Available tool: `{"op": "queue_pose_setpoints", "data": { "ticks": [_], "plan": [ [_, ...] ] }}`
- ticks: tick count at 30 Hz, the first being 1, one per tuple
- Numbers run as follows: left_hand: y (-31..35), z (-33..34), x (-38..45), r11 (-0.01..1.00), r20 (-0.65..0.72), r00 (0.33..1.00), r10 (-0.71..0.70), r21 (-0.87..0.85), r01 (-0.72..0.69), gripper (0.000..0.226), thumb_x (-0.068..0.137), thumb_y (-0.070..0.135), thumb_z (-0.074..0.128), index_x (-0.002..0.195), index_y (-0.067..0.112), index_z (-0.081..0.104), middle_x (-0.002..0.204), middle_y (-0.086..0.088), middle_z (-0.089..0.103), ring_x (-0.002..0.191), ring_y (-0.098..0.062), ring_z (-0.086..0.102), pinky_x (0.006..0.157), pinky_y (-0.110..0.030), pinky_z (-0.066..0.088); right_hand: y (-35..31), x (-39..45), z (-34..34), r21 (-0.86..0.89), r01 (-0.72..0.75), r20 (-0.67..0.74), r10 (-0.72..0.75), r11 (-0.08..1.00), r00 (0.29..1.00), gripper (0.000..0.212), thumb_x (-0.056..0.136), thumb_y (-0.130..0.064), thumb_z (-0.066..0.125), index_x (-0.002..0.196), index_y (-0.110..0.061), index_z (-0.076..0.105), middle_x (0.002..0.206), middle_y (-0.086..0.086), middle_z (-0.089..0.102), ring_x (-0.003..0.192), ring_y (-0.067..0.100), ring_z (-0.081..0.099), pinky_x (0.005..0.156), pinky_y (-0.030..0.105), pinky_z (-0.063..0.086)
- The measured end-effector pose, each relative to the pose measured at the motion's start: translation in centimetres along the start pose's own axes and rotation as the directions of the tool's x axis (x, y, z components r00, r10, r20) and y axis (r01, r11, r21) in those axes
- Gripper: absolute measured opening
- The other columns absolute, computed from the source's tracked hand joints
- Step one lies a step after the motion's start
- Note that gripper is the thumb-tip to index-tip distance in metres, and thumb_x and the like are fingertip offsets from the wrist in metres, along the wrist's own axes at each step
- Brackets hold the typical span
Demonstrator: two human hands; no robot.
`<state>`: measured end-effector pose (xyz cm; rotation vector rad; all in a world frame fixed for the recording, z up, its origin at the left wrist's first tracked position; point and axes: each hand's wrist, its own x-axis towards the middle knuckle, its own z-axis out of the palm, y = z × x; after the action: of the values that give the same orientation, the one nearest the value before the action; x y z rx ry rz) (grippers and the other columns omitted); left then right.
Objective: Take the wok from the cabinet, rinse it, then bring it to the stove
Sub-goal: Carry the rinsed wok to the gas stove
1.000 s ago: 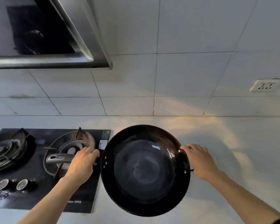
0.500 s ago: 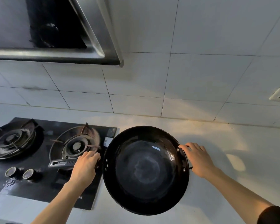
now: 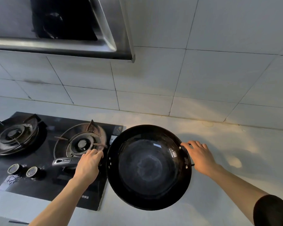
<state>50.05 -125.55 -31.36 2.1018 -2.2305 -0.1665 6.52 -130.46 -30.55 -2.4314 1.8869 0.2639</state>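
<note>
A round black wok (image 3: 148, 167) hangs above the countertop, just right of the black glass stove (image 3: 44, 185). My left hand (image 3: 88, 165) grips the wok's long dark handle (image 3: 65, 161), which points left over the stove's right burner (image 3: 81, 144). My right hand (image 3: 200, 156) holds the small loop handle on the wok's right rim. The wok's inside looks empty and faintly shiny.
The stove has a second burner (image 3: 15, 138) at the left and two knobs (image 3: 23, 170) in front. A steel range hood (image 3: 60, 46) juts out overhead. The pale countertop (image 3: 227, 152) runs to the right, and a tiled wall (image 3: 170, 79) stands behind.
The view has shifted so the stove and hood sit further right. The wok, held in both hands, has edged nearer the stove's right edge.
</note>
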Motion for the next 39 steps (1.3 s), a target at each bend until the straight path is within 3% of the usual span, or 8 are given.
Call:
{"op": "queue_pose_setpoints", "data": {
  "ticks": [11,17,20,24,28,30,34,39],
  "plan": [
    [-0.4,1.1,-0.5,0.999,-0.019,0.999,-0.033,-0.022,0.032,0.045,0.049,-0.014,0.065,0.084,0.014,0.061,0.076,-0.004,0.057,0.072,-0.031,0.055,0.057,-0.032,0.035,-0.9,1.5,-0.3,-0.045,-0.020,0.039,0.022,0.999,0.999,0.091,0.076,0.003,0.064,0.150,-0.029,0.022,0.149,0.002,0.035,0.139,0.024,0.030,0.104,0.034,0.033],
    [-0.6,1.9,-2.6,0.995,0.010,0.997,-0.073,-0.060,0.074,0.041,0.062,-0.007,0.066,0.094,0.018,0.062,0.087,-0.001,0.060,0.081,-0.026,0.055,0.061,-0.035,0.044,-1.3,0.3,-0.4,-0.016,-0.028,0.051,0.028,0.999,0.998,0.093,0.082,0.009,0.054,0.155,-0.027,0.007,0.163,0.007,0.005,0.150,0.026,-0.004,0.118,0.041,0.017],
    [-0.5,1.6,-3.6,0.993,0.068,0.993,-0.092,-0.070,0.097,0.041,0.066,0.000,0.066,0.102,0.020,0.063,0.092,0.000,0.059,0.089,-0.025,0.055,0.069,-0.036,0.048,-1.3,-0.6,-0.4,-0.031,0.005,0.034,-0.004,1.000,0.999,0.093,0.084,0.006,0.053,0.155,-0.025,0.002,0.163,0.009,-0.003,0.150,0.028,-0.010,0.118,0.041,0.015],
    [0.4,1.1,-5.9,0.984,0.125,0.984,-0.124,-0.109,0.138,0.046,0.072,0.002,0.065,0.114,0.021,0.061,0.101,0.002,0.057,0.100,-0.023,0.053,0.078,-0.036,0.050,-1.2,-1.2,-0.7,0.038,0.035,-0.001,-0.035,0.999,0.999,0.092,0.081,0.005,0.059,0.155,-0.022,0.010,0.163,0.013,0.003,0.150,0.030,-0.001,0.117,0.042,0.019],
    [1.4,1.1,-8.5,0.979,0.182,0.971,-0.156,-0.100,0.176,0.046,0.079,0.014,0.065,0.123,0.025,0.057,0.105,0.006,0.055,0.103,-0.019,0.053,0.077,-0.033,0.050,-2.3,-2.0,-0.8,0.145,0.033,-0.088,-0.020,0.989,0.996,0.072,0.079,0.000,0.059,0.145,-0.015,0.034,0.152,0.016,0.029,0.144,0.033,0.023,0.111,0.046,0.032],
    [1.7,0.7,-9.4,0.980,0.204,0.965,-0.164,-0.075,0.183,0.039,0.079,0.026,0.066,0.118,0.030,0.060,0.102,0.008,0.056,0.097,-0.018,0.056,0.072,-0.033,0.050,-3.3,-2.9,-0.6,0.199,0.023,-0.117,0.000,0.980,0.993,0.061,0.081,-0.008,0.060,0.139,-0.013,0.042,0.144,0.013,0.038,0.139,0.032,0.032,0.106,0.046,0.036],
    [2.3,0.4,-11.1,0.985,0.251,0.960,-0.123,-0.089,0.149,0.027,0.072,0.035,0.063,0.098,0.031,0.063,0.089,0.011,0.055,0.084,-0.015,0.058,0.069,-0.036,0.052,-6.2,-5.3,0.2,0.235,-0.007,-0.089,0.029,0.972,0.996,0.060,0.090,-0.036,0.062,0.142,-0.015,0.040,0.153,0.015,0.032,0.144,0.031,0.026,0.111,0.045,0.031],
    [2.2,1.0,-12.7,0.982,0.250,0.968,-0.030,-0.175,0.076,0.029,0.069,0.039,0.059,0.096,0.029,0.060,0.086,0.011,0.053,0.079,-0.014,0.057,0.069,-0.036,0.051,-10.5,-7.7,0.8,0.219,-0.075,-0.055,0.090,0.973,0.994,0.061,0.089,-0.045,0.060,0.139,-0.014,0.043,0.150,0.015,0.034,0.142,0.031,0.027,0.110,0.042,0.032]
  ]
}}
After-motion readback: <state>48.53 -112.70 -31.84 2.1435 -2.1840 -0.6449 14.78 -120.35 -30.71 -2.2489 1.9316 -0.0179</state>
